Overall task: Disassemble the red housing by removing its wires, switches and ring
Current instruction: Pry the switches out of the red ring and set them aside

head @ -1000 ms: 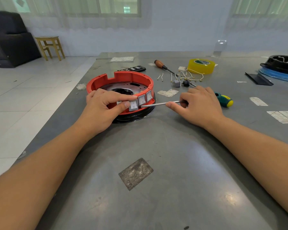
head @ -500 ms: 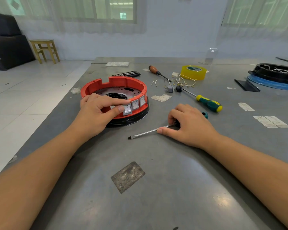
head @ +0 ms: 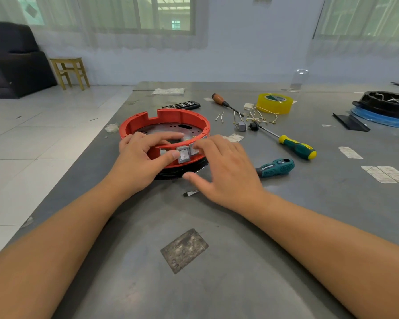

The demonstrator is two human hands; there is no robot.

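Note:
The red housing (head: pixel 164 119) stands on a black ring (head: pixel 171 176) on the grey table. My left hand (head: pixel 143 157) grips its near rim, fingers inside and thumb on the outer wall beside a grey rocker switch (head: pixel 184 155). My right hand (head: pixel 226 171) has relaxed fingers, and its fingertips rest at the neighbouring switch (head: pixel 194 149), partly hiding it. A teal-handled flat screwdriver (head: pixel 276 168) lies on the table under my right hand, with only its tip and handle showing. Removed wires (head: pixel 260 116) and a loose switch (head: pixel 241 125) lie behind.
A yellow-green screwdriver (head: pixel 295 147), a wooden-handled screwdriver (head: pixel 219 100) and a yellow tape roll (head: pixel 274 103) lie at the back right. A black housing on a blue ring (head: pixel 387 104) sits far right. The table's left edge runs close to the red housing.
My right hand put the teal screwdriver down on the table, let go of it and moved to the switches on the housing. My left hand kept its grip on the rim.

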